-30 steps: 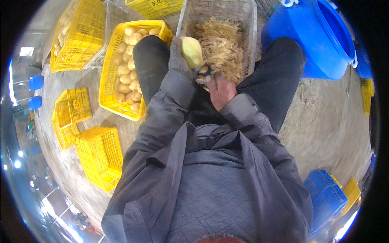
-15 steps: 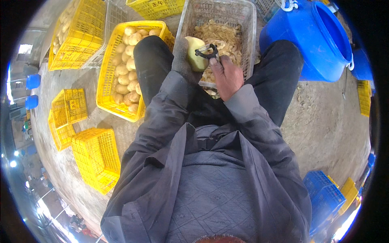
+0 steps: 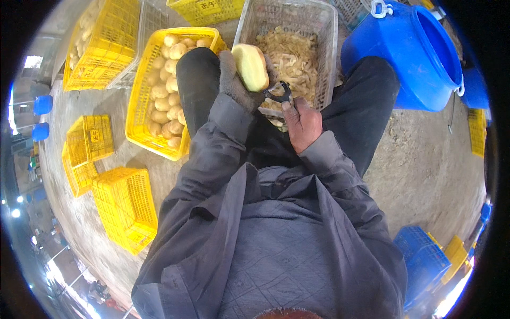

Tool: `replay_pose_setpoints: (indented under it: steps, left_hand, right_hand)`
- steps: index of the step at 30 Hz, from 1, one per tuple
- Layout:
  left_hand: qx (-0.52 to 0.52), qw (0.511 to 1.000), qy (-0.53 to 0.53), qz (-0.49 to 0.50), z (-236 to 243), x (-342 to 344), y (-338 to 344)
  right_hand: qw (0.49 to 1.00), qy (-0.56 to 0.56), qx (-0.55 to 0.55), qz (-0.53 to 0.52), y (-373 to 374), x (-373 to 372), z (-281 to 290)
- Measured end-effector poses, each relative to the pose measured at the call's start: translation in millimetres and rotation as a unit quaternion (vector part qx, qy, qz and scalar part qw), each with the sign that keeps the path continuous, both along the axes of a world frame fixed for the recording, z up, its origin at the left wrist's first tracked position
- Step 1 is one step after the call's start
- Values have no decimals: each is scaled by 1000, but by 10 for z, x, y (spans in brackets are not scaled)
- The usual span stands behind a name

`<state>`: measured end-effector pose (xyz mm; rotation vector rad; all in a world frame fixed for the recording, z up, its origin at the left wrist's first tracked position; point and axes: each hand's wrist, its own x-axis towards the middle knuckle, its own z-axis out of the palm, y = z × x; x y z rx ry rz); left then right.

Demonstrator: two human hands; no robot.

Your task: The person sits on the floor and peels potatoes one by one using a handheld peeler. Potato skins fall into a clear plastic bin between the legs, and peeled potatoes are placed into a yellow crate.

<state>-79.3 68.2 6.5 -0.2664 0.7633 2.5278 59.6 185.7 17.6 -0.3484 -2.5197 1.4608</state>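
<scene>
The gloved left hand [image 3: 232, 84] curls round a pale, largely bared potato [image 3: 251, 68]; the right hand [image 3: 305, 126] grips a peeler [image 3: 285, 93] just beside its lower end (contact is unclear). Peeling seems in hand; another stroke would call for laying the blade on. Beyond, peelings [image 3: 291, 59] lie in a grey crate [image 3: 332, 50]; leftward, a yellow crate [image 3: 139, 95] holds potatoes.

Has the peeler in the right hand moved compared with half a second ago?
Yes: the peeler has moved down the picture, so it is now closer to the near end of the grey crate.
</scene>
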Motion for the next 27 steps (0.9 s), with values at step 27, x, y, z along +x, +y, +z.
replay_pose_setpoints:
  steps: [27]
  left_hand:
    - [-24,989,74,-124,-136,108,39]
  right_hand:
    - [986,143,83,28,36,-270,126]
